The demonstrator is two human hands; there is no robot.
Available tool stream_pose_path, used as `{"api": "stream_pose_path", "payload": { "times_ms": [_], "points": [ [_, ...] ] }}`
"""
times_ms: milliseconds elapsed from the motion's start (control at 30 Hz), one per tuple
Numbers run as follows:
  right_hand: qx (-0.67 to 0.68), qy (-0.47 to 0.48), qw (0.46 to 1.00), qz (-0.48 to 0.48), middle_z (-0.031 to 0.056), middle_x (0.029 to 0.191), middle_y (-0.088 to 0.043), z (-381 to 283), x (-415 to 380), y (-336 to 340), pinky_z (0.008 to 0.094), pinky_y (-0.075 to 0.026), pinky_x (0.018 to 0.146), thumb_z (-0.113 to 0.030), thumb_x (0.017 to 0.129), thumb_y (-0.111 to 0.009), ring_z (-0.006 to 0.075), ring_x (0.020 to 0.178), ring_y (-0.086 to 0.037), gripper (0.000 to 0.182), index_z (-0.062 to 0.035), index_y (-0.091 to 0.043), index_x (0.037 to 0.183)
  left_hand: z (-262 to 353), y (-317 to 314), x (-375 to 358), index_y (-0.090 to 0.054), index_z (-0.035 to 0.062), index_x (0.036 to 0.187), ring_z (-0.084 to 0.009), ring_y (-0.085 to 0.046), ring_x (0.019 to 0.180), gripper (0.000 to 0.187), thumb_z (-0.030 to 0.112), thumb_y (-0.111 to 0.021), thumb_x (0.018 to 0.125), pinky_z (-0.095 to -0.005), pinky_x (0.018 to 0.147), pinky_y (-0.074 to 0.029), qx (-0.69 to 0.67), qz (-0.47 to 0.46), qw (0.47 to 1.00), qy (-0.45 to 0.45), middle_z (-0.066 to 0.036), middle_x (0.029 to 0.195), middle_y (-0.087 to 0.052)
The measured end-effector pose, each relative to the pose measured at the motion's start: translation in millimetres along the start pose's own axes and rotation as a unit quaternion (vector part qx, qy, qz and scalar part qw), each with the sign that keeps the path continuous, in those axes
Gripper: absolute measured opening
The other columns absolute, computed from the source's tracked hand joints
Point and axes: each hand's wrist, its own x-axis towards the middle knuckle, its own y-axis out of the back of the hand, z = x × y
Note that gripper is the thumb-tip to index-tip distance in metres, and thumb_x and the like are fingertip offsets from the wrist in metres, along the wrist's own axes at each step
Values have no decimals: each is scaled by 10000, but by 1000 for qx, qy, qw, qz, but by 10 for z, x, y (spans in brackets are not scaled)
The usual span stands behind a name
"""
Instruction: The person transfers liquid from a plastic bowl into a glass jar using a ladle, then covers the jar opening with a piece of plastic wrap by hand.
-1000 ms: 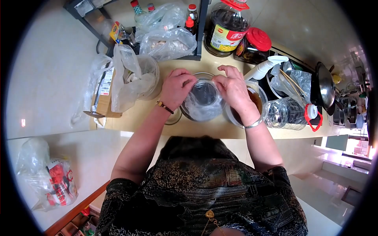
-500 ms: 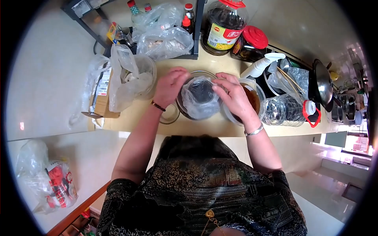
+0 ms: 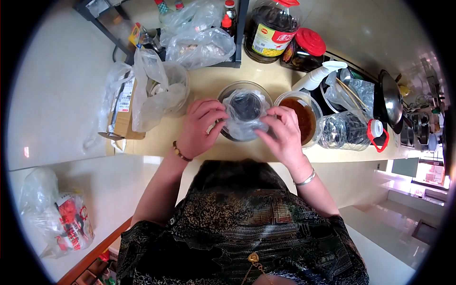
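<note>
A clear plastic bag [image 3: 242, 127] lies spread over a round dark dish or container set in a metal bowl [image 3: 231, 89] on the counter. My left hand [image 3: 205, 124] is at the left side of the bag, fingers curved and thumb apart. On the right edge of the bag, my right hand [image 3: 284, 130] has its thumb and fingers spread, close to or touching the plastic. Just right of the bowl stands a clear tub [image 3: 317, 124] with reddish-brown contents, partly behind my right hand.
A cardboard box [image 3: 124, 116] and a bagged tub [image 3: 176, 97] stand at the left. Behind are a rack [image 3: 241, 35] with bags and bottles, a big dark bottle [image 3: 270, 35] and a red-lidded jar [image 3: 306, 50]. A spray bottle [image 3: 316, 78] and clear jug [image 3: 344, 130] are at the right.
Both hands have come down toward the near side of the bowl, the left one turning inward. The bag sits flatter around the rim, and the bowl appears slightly farther right.
</note>
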Motion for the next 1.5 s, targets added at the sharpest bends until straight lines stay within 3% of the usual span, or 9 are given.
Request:
{"api": "stream_pose_path", "payload": {
  "times_ms": [300, 567, 667, 767, 833, 1033, 1167, 1500],
  "points": [
    [-49, 28, 998, 13, 31, 902, -586, -18, -25, -117, 355, -435, 772, -71, 666, -737, 227, 853, -537, 181, -82, -678, 837, -48, -69, 19, -641, 83, 877, -257, -550, 932, 195, 108, -712, 696, -378, 819, -419, 71, 4, 997, -22, -41, 962, -592],
    [-45, 29, 999, 5, 41, 902, -602, -11, -53, -115, 350, -435, 774, -72, 677, -729, 230, 853, -543, 154, -70, -679, 823, 13, -42, 82, -614, 74, 813, -259, -542, 877, 136, 84, -692, 701, -369, 796, -417, 71, -17, 997, 3, -40, 925, -581],
    [-38, 31, 999, 1, 44, 903, -602, -29, -54, -85, 349, -434, 776, -70, 680, -726, 230, 854, -543, 148, -67, -680, 821, 52, -61, 81, -609, 78, 802, -266, -538, 881, 144, 90, -695, 688, -369, 793, -414, 41, 11, 998, 47, -46, 915, -571],
    [-34, 32, 999, -4, 44, 904, -601, -20, -85, -99, 350, -434, 778, -68, 680, -726, 231, 855, -543, 146, -65, -679, 818, 106, -73, 83, -615, 87, 808, -270, -529, 863, 176, 128, -720, 673, -375, 767, -408, 93, 73, 990, 71, -57, 895, -555],
    [-34, 28, 999, -4, 44, 905, -601, -20, -94, -107, 350, -434, 779, -66, 679, -726, 231, 856, -542, 145, -64, -679, 816, 104, -62, 88, -629, 98, 803, -255, -519, 834, 154, 137, -716, 682, -376, 746, -397, 101, 17, 993, 65, -47, 836, -540],
    [-33, 20, 999, -4, 44, 899, -598, -44, -80, -94, 355, -435, 782, -60, 678, -725, 235, 861, -540, 143, -62, -676, 813, 116, -97, 111, -634, 117, 744, -228, -512, 803, 70, 123, -689, 701, -372, 737, -388, 131, 9, 989, 61, -11, 765, -533],
    [-32, 17, 999, -12, 50, 905, -595, -35, -85, -73, 359, -430, 796, -62, 679, -721, 239, 866, -538, 143, -60, -673, 814, 75, -49, 88, -628, 123, 715, -226, -511, 797, 63, 123, -687, 694, -370, 740, -392, 145, 12, 988, 48, -7, 763, -533],
    [-10, 27, 998, -57, 58, 923, -598, 40, -49, 3, 357, -427, 831, -52, 692, -709, 248, 902, -545, 137, -54, -668, 822, 43, 91, 232, -638, 141, 681, -221, -528, 815, 51, 175, -672, 699, -369, 736, -410, 180, -120, 974, 62, 5, 770, -554]
  ]
}}
